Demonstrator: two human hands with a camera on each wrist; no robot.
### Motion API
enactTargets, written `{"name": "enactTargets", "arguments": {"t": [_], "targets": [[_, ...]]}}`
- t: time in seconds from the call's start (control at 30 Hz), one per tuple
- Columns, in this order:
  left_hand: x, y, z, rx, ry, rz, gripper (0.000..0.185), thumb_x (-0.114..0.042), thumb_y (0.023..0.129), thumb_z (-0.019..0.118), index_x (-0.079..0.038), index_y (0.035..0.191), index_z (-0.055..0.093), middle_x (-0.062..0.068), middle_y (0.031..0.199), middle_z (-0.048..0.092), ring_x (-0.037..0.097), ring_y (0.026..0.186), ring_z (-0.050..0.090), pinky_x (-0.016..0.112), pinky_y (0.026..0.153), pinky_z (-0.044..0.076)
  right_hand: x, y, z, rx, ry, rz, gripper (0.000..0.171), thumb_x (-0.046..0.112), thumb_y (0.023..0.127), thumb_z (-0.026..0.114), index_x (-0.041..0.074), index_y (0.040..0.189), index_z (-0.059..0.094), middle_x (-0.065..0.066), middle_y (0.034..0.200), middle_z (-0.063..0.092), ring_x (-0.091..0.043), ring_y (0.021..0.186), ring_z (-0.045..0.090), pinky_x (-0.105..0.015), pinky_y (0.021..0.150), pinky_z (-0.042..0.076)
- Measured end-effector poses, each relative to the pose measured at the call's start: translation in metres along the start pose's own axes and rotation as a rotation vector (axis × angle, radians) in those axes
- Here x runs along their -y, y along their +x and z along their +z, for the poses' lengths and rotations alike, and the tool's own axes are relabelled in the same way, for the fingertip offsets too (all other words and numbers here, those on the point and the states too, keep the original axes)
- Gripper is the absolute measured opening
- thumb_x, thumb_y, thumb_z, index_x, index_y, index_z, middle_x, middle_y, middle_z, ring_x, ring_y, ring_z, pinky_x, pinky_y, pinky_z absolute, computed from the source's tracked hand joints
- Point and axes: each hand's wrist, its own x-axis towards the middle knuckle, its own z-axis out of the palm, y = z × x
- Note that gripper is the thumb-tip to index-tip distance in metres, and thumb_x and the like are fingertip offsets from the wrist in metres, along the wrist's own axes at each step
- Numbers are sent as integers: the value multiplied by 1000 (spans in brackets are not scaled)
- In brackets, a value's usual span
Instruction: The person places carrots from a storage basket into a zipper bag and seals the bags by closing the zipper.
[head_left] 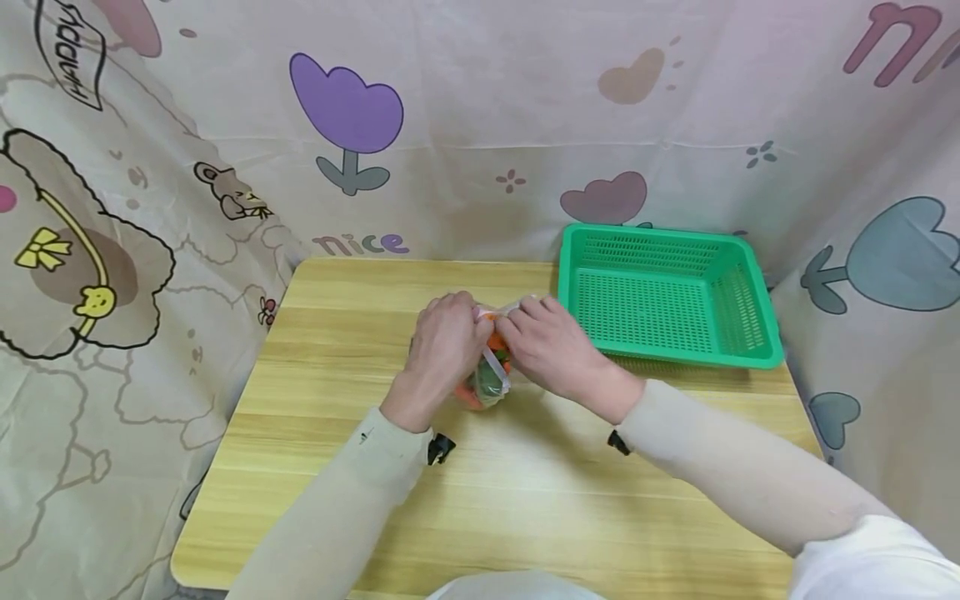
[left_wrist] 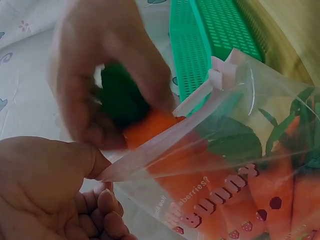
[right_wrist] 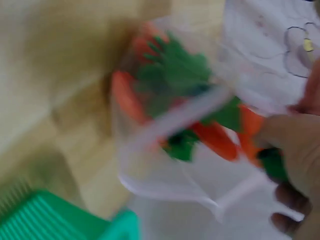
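A clear zip bag (left_wrist: 235, 185) printed with "Bunny" holds several orange carrots (left_wrist: 270, 200) with green leafy tops. My left hand (head_left: 442, 346) pinches one edge of the bag's mouth between thumb and finger. Just inside that mouth, my right hand (head_left: 551, 350) grips a carrot (left_wrist: 150, 131) by its dark green top, its orange end at the opening. The same carrot (right_wrist: 250, 132) shows blurred in the right wrist view, beside the other carrots in the bag. From the head view, both hands cover most of the bag's upper part.
A green plastic basket (head_left: 671, 357) with mesh walls stands at the back right of the wooden table (head_left: 337, 333), close to the right hand. Printed curtain cloth (head_left: 465, 108) hangs behind the table and on both sides.
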Motion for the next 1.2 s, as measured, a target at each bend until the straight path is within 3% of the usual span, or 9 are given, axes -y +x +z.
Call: {"name": "enactTargets", "arguments": {"t": [0.17, 0.4, 0.5, 0.63, 0.73, 0.87, 0.97, 1.07, 1.2], "targets": [[-1, -1, -1, -3, -2, 5, 20, -20, 100, 60, -8, 84, 55, 9, 83, 58, 29, 81, 54, 42, 80, 47, 11, 2, 28, -91, 192, 53, 21, 18, 93, 80, 7, 100, 64, -2, 82, 70, -23, 79, 62, -33, 66, 47], [1, -1, -4, 10, -42, -41, 19, -23, 100, 58, -8, 90, 59, 9, 90, 63, 30, 87, 58, 43, 85, 49, 13, -2, 37, 26, 262, 30, 23, 24, 95, 77, 13, 115, 74, -4, 113, 73, -28, 101, 62, -39, 76, 50], [4, -1, -8, 16, -75, -70, 18, -24, 102, 59, -8, 92, 59, 8, 92, 63, 29, 88, 58, 42, 88, 47, 10, -12, 31, -11, 289, 97, 35, 24, 94, 77, 7, 124, 71, -8, 116, 74, -29, 102, 67, -41, 82, 54], [7, -3, -13, 39, -106, -96, 19, -24, 104, 58, -9, 92, 58, 8, 88, 60, 29, 85, 55, 40, 83, 45, 11, -36, 21, -50, 312, 370, 21, 19, 93, 76, 0, 100, 70, -11, 81, 72, -25, 65, 67, -35, 55, 55], [9, -5, -16, 45, -113, -121, 20, -24, 105, 57, -8, 94, 57, 8, 87, 59, 29, 85, 54, 39, 79, 44, 17, -50, 17, 115, 403, 633, 32, 28, 98, 71, 4, 80, 61, -5, 58, 55, -19, 43, 50, -33, 37, 41], [13, -7, -20, 46, -122, -141, 18, -23, 104, 56, -7, 97, 57, 9, 87, 58, 29, 85, 55, 38, 75, 43, 22, -53, 25, 397, 838, 988, 45, 40, 105, 62, 2, 79, 64, -7, 58, 61, -15, 44, 56, -35, 45, 52], [17, -9, -23, 45, -131, -144, 19, -24, 104, 54, -8, 94, 56, 8, 85, 56, 28, 81, 53, 36, 70, 41, 20, -44, 30, 387, 1184, 1180, 35, 27, 106, 59, -3, 90, 68, -12, 71, 70, -15, 53, 64, -34, 56, 60], [20, -14, -31, 23, -156, -162, 20, -25, 101, 53, -9, 90, 55, 8, 82, 55, 27, 76, 53, 36, 65, 40, 11, -23, 16, 263, 1236, 1133, 23, 18, 104, 57, 0, 94, 67, -13, 78, 70, -18, 60, 64, -31, 53, 56], [17, -24, -46, 36, -242, -201, 18, -26, 99, 53, -11, 90, 58, 6, 79, 58, 25, 68, 54, 35, 57, 40, -6, 11, -19, 170, 930, 878, 19, 22, 102, 59, 11, 90, 69, -5, 73, 66, -19, 59, 58, -30, 50, 44]]}}
